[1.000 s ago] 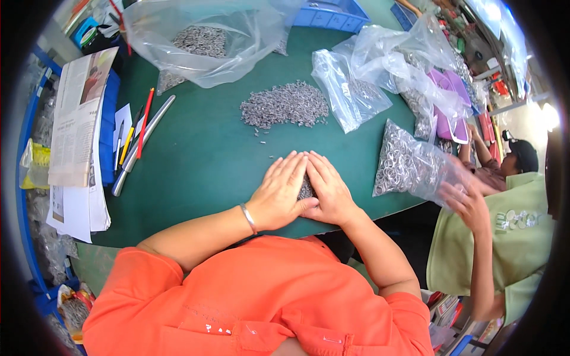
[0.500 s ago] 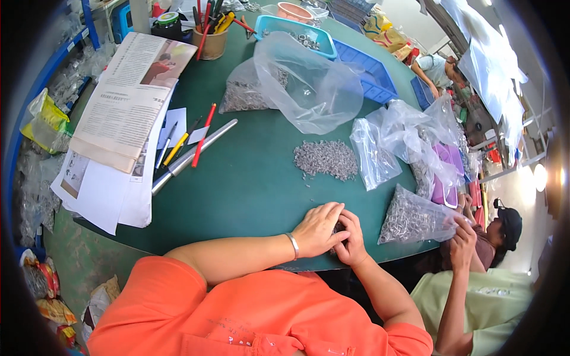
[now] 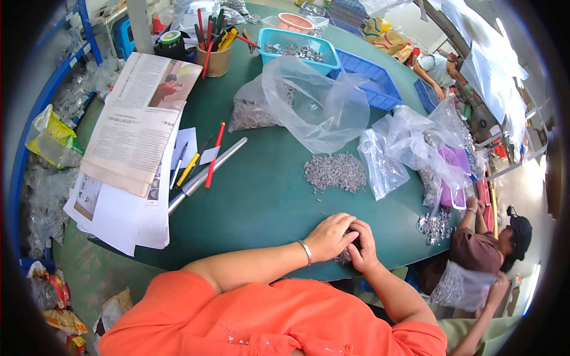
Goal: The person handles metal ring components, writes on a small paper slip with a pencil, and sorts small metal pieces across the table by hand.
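Grey metal-piece pile [image 3: 343,257] lies on the wearer's side of the loose heap [image 3: 336,172], long axis hidden; left hand [image 3: 329,237] and right hand [image 3: 364,250] cup it, equally near; whether either grip pinches, cannot tell.

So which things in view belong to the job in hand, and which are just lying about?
Likely in the job:
left hand and right hand, cupped over small grey pieces
loose grey pile beyond them

Apparently lying about:
newspaper
red pen
silver rod
brown cup of tools
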Tool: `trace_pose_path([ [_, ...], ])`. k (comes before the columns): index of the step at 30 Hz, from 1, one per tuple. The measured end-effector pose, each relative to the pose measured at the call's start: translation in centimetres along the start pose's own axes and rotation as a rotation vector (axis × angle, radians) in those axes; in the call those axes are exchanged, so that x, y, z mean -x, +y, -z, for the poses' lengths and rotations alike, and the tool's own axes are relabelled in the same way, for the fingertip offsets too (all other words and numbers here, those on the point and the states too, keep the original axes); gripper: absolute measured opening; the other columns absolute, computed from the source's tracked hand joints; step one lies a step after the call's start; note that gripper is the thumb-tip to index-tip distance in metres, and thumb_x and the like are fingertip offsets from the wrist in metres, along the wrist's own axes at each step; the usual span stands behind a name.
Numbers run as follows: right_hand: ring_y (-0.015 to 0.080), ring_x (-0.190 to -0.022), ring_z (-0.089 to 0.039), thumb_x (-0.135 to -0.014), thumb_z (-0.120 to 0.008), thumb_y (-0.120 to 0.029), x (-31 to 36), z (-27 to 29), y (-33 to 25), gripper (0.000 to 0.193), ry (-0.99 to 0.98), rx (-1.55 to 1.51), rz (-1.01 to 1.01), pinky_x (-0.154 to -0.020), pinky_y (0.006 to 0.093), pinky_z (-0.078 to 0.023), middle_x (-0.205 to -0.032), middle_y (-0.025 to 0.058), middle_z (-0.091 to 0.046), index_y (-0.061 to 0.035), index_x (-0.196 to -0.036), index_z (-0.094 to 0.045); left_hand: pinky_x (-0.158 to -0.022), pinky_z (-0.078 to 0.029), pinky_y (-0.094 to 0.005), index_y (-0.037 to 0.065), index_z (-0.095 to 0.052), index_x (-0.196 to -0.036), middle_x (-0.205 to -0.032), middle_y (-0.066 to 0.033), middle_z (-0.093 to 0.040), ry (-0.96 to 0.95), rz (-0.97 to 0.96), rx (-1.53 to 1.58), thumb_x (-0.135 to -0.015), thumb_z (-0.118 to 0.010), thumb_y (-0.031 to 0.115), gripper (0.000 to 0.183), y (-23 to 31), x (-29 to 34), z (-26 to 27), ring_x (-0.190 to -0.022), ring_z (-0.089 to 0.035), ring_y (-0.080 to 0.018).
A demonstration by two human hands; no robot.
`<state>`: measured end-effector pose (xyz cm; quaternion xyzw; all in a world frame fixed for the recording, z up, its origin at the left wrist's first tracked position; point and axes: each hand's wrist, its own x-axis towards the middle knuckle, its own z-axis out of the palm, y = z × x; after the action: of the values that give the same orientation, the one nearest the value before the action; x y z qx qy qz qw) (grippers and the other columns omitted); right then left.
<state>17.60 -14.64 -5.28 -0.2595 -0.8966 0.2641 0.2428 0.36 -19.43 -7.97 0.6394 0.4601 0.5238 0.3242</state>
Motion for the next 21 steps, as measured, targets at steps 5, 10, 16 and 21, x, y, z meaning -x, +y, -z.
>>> trace_pose_path([
  [5,0.0363,-0.113,-0.049,-0.077,-0.062,-0.008,-2.7,0.4,-0.2,0.043,0.191,-0.012,-0.006,-0.098,0.0424,-0.038,-0.123,0.0221,-0.049,0.0012,-0.118,-0.05,-0.091,-0.044,-0.0385,-0.001,-0.056,-0.113,-0.112,-0.0174,-0.057,0.208,-0.068,0.008,-0.088,-0.058,0.015,0.029,0.6,0.1,1.4,-0.103,-0.055,-0.034],
  [10,0.0379,-0.116,-0.049,-0.065,-0.077,-0.004,-16.4,1.3,-7.5,0.066,0.221,0.235,0.585,-0.1,0.0468,-0.038,-0.128,0.0209,-0.048,0.0024,-0.124,-0.047,-0.085,-0.047,-0.036,0.0,-0.06,-0.105,-0.107,-0.0145,-0.059,0.388,-0.099,-0.046,-0.08,-0.063,0.001,0.025,2.3,0.6,4.8,-0.097,-0.058,-0.0317],
  [16,0.035,-0.089,-0.063,-0.082,-0.061,-0.019,-23.5,-0.1,-7.7,0.019,-0.529,0.075,0.389,-0.075,0.0436,-0.05,-0.09,0.0183,-0.065,-0.0024,-0.092,-0.061,-0.074,-0.048,-0.0275,0.0,-0.062,-0.095,-0.098,-0.0119,-0.061,0.58,0.007,-0.373,-0.08,-0.061,-0.003,0.015,4.1,2.7,13.0,-0.085,-0.06,-0.0205],
  [21,0.0389,-0.088,-0.062,-0.082,-0.06,-0.019,-30.8,-3.3,-6.1,0.022,-0.381,0.13,0.211,-0.076,0.045,-0.05,-0.09,0.0201,-0.065,-0.0038,-0.098,-0.064,-0.071,-0.046,-0.0222,0.0,-0.061,-0.094,-0.095,-0.0069,-0.059,0.741,0.234,-0.258,-0.084,-0.057,-0.005,0.012,2.5,5.3,13.5,-0.08,-0.057,-0.0115],
])
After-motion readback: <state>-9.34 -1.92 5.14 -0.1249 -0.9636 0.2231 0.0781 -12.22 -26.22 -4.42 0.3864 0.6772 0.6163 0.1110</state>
